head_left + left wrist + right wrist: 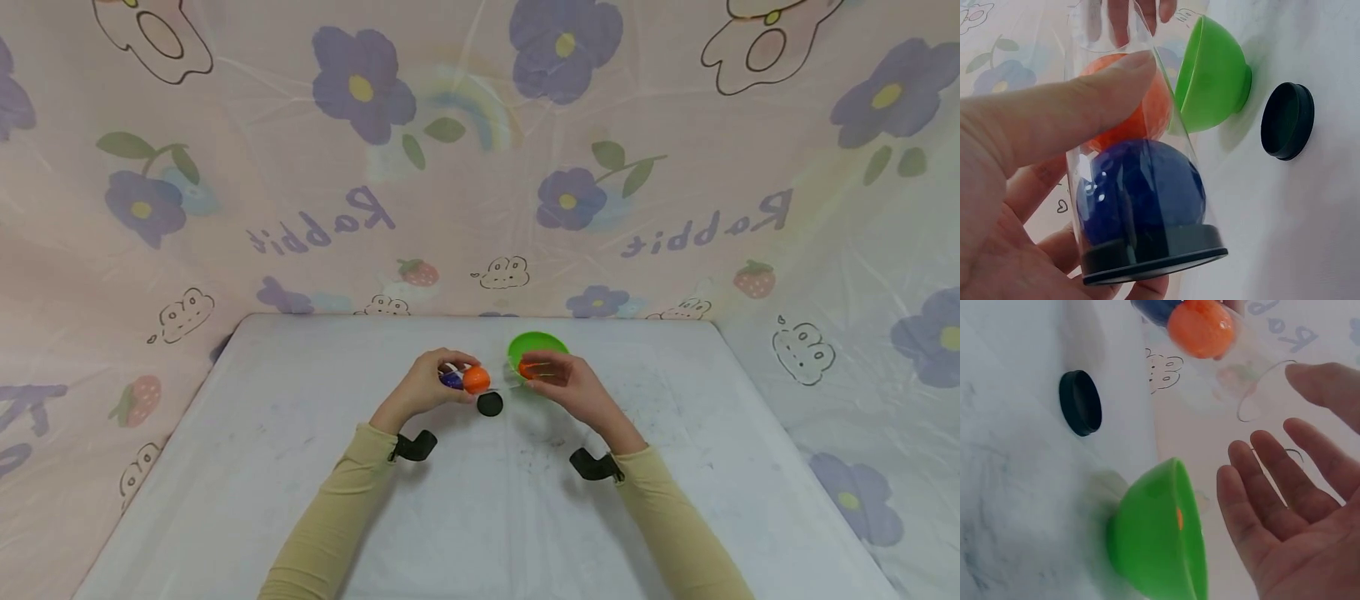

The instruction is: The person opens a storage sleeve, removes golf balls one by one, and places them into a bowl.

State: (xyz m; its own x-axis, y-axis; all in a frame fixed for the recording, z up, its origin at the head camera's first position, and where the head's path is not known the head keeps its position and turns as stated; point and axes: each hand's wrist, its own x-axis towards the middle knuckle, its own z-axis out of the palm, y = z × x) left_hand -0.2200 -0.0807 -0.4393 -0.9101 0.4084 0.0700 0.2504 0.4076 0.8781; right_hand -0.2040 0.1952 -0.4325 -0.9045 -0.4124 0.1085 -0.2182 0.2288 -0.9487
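Note:
My left hand [427,383] grips a clear plastic tube [1244,365], thumb across one side and fingers behind. Inside it, a dark blue ball [1144,187] lies against the black end cap [1160,250], with an orange ball [1201,328] beside it toward the uncapped end. That open end points at my right hand [573,387], whose fingers are spread and hold nothing, just off the rim. Below the right hand stands a green bowl [537,340], with a bit of another orange ball [1179,519] showing inside.
A loose black cap [490,405] lies on the white table [480,517], in front of the tube and left of the bowl. Behind the table hangs a printed cloth [465,192], which also closes off both sides. A black camera mount sits at each wrist.

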